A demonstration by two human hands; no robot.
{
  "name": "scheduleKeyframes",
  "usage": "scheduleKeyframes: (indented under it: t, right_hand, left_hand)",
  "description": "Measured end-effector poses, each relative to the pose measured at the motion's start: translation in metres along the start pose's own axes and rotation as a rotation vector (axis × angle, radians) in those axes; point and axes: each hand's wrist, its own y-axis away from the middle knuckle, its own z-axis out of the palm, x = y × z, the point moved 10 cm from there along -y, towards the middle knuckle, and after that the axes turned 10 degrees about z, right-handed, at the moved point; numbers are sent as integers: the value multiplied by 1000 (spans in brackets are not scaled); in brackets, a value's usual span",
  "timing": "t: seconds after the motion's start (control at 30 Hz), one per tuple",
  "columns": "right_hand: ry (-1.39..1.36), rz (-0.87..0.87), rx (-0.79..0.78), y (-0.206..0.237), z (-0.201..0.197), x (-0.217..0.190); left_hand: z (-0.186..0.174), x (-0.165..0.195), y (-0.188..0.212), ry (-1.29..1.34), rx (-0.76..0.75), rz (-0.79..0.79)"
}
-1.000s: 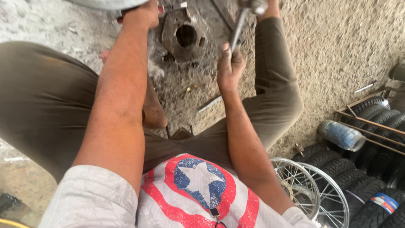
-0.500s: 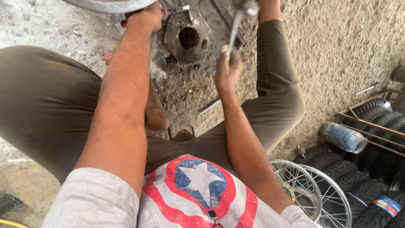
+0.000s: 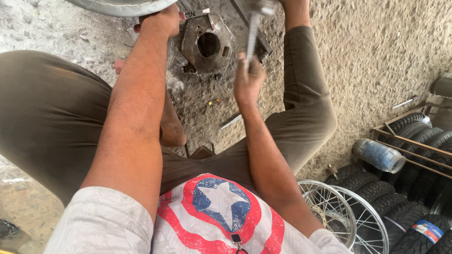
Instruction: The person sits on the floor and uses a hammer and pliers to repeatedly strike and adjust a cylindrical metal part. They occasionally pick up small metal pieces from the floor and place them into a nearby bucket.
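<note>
Here the right hand [image 3: 248, 79] has its fingers wrapped tight around the handle of a hammer [image 3: 254, 28], raised just beside a metal block [image 3: 203, 43] on the dusty ground. The left hand [image 3: 162, 19] curls its fingers over a wheel rim [image 3: 117, 6] at the top edge.

White star-and-ring printed shirt [image 3: 221, 211], olive-brown trousers [image 3: 47, 113], bare forearms

- rough grey concrete floor [image 3: 376, 51], dusty
- dark hexagonal metal plate with round hole [image 3: 205, 43] lying on it
- clear plastic bottle [image 3: 378, 155] on its side
- stacked black tyres [image 3: 376, 197]
</note>
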Motion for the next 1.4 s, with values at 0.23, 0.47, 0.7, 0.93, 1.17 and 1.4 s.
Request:
scheduleKeyframes:
  t: [0.23,0.47,0.7,0.93,1.17,1.4]
  right_hand:
    - [116,137,-83,7,31,48]
    - [-219,867,-292,33,42,128]
    - [470,-177,263,-11,-21,14]
    - [211,-128,159,-23,-15,6]
    - [386,-110,154,-32,-8,15]
    - [357,565,119,-39,-11,122]
  left_hand:
    - [0,2,3,-20,5,0]
    - [-3,7,13,-45,48,13]
    - [11,46,25,-72,66,224]
    - [21,98,36,-221,111,469]
    - [22,93,29,-266,32,321]
    - [11,30,12,54,-1,10]
